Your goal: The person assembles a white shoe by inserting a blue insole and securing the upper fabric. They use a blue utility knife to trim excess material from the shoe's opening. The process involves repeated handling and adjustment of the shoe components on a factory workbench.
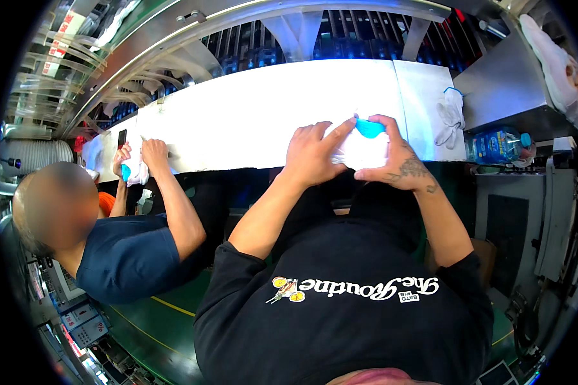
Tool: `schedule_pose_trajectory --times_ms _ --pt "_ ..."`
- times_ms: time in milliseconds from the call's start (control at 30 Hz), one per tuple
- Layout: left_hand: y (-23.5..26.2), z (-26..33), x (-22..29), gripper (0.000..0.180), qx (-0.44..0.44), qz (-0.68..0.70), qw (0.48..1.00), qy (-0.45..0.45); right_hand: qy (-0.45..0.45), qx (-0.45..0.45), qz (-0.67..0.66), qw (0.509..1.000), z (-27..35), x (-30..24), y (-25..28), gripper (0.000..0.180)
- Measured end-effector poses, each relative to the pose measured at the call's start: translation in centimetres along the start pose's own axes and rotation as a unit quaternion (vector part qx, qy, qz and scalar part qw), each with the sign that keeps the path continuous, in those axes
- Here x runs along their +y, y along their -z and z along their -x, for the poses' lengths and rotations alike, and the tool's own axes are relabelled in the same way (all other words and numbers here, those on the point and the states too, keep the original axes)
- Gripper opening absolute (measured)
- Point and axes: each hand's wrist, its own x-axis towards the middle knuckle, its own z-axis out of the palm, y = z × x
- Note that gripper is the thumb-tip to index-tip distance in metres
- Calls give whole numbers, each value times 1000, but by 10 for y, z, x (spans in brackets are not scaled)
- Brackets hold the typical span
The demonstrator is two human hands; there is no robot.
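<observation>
The white glove bundle (361,153) sits between left hand (311,154) and right hand (399,163), fingers (342,133) curled onto its sides, blue cuff (370,129) farthest from the body.

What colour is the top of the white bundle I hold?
The top is bright blue (head view).

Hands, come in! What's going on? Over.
Left hand, right hand: both holding white-and-blue bundle. White glove lying to the right, clear of both hands.

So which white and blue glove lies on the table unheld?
The glove at the right end of the table, by the metal box. Your left hand and right hand hold a second glove; a co-worker's hands hold a third.
</observation>
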Motion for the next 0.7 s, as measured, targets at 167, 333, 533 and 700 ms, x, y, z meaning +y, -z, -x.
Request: schedule_pose_trajectory --times_ms 167,333,533,700 --pt "8 5 -3 94 -45 -83 995 25 -2 18 24 1000 -15 14 -25 114" --pt "2 8 -4 94 -5 -103 995 11 33 33 -23 999 -20 26 -33 99" --pt "8 -2 2 89 -48 -119 992 16 65 65 -25 995 -28 49 -37 90" --pt "31 -8 -14 92 -118 -33 991 54 91 51 -8 995 -43 72 -27 88"
